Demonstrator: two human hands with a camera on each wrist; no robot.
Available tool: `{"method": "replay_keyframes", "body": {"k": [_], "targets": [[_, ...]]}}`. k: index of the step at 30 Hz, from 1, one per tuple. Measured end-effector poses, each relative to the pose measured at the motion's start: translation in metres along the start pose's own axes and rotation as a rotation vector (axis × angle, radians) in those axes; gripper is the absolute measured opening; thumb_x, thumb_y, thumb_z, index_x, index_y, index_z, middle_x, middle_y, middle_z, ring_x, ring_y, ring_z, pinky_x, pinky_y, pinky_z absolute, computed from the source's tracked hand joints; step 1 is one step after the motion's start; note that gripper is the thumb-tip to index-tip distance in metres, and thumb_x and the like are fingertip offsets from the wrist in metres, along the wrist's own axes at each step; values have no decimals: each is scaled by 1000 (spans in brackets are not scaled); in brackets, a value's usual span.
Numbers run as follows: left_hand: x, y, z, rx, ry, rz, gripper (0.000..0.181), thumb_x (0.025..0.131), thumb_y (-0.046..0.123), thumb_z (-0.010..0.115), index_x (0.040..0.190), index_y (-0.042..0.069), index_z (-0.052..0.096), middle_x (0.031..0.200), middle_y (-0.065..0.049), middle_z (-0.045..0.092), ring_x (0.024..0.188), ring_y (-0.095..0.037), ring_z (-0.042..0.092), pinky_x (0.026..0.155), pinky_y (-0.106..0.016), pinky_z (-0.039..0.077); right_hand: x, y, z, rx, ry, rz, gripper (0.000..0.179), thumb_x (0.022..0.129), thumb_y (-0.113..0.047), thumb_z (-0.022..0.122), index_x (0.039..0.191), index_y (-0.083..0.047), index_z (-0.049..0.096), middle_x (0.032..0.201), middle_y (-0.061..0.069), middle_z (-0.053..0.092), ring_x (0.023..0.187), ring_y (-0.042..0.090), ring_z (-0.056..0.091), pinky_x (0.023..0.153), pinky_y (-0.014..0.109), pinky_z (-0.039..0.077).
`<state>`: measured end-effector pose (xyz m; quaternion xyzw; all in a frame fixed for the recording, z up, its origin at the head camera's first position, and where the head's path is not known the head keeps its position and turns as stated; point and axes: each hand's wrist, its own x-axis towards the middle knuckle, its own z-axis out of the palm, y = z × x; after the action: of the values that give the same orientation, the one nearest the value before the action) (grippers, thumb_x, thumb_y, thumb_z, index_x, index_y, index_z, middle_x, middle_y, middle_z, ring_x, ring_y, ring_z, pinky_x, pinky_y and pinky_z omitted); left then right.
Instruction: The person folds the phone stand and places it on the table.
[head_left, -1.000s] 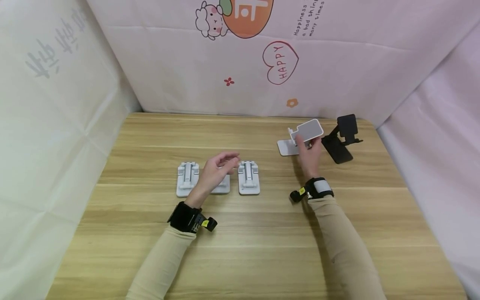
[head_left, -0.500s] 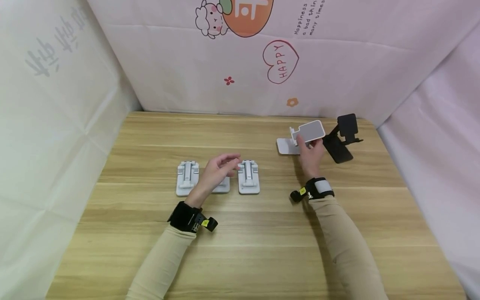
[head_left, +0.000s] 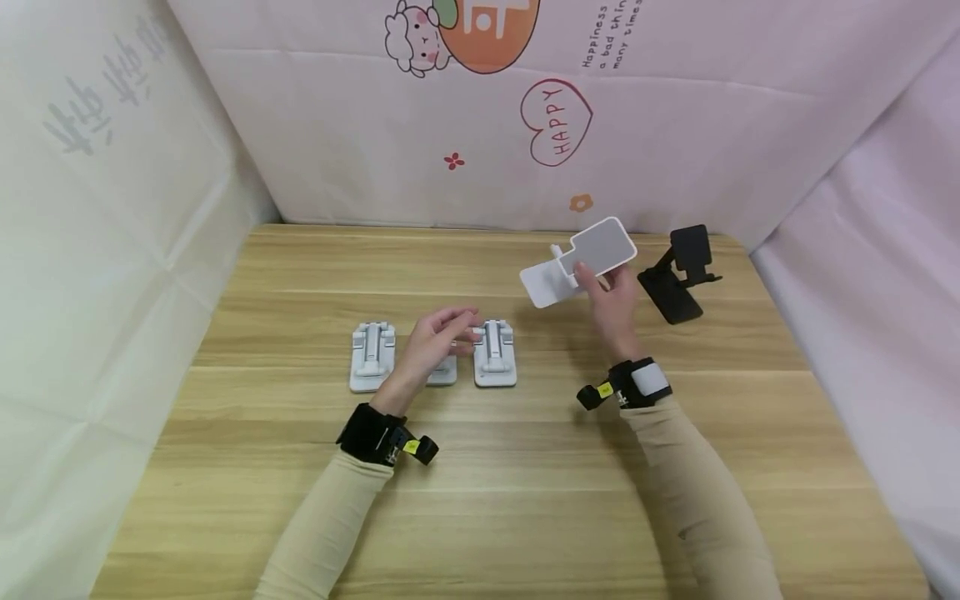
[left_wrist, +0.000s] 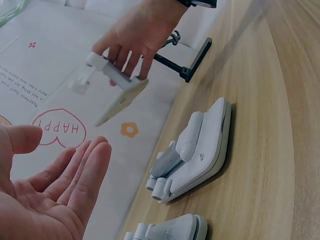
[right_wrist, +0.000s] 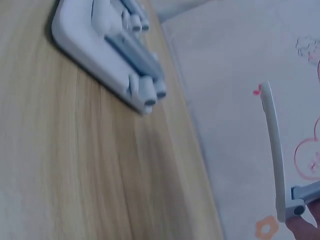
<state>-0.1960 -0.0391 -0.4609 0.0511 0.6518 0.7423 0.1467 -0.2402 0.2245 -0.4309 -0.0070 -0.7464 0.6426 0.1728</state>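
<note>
My right hand (head_left: 617, 315) grips an unfolded white phone stand (head_left: 604, 247) by its upper plate, thumb on the near side. In the left wrist view this stand (left_wrist: 122, 101) hangs in the air, clear of the tabletop; its base plate juts out to the left in the head view. My left hand (head_left: 431, 347) hovers over the row of folded white stands, fingers loosely extended and holding nothing. It partly covers the middle folded stand (head_left: 444, 372). Either side of it lie the left folded stand (head_left: 371, 360) and the right folded stand (head_left: 496, 357).
An unfolded black phone stand (head_left: 679, 285) stands at the back right, just beyond my right hand. The wooden table (head_left: 480, 500) ends at a printed white curtain (head_left: 360, 142) behind, with more curtain at both sides.
My right hand has raised the unfolded white phone stand off the table and shifted it slightly left, tilting its base. My left hand stays almost where it was.
</note>
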Motion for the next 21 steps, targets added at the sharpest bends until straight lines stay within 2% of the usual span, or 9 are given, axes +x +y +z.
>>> {"method": "replay_keyframes", "body": {"k": [6,13,17,21], "targets": [[-3,0,4,-79,-4,-39,50,96,38,51,130,0,52,127,-28,54,108,-43,55,90,-48,50,-16,-14,7,17,-225,-11,55,88,-24,65,136,-7,44,129,13,52,117,21,50,100,39,44],[-5,0,10,-186,-1,-123,44,97,30,50,128,-1,52,118,-24,59,93,-30,65,80,-38,56,-26,-11,12,-19,-426,-78,57,87,-22,66,138,-11,43,127,10,55,111,21,55,90,35,51],[-7,-2,8,-234,-39,-140,46,97,30,50,127,-5,52,110,-17,63,90,-27,66,80,-39,56,-31,-14,14,-18,-502,-148,55,86,-18,67,136,-8,46,124,12,56,108,22,56,91,36,50],[-11,-2,4,-300,-96,-167,49,97,27,50,128,-10,48,110,-15,65,94,-27,65,87,-45,52,-36,-18,16,-22,-584,-188,51,85,-17,68,132,-6,50,120,11,60,107,21,56,93,39,48]]}}
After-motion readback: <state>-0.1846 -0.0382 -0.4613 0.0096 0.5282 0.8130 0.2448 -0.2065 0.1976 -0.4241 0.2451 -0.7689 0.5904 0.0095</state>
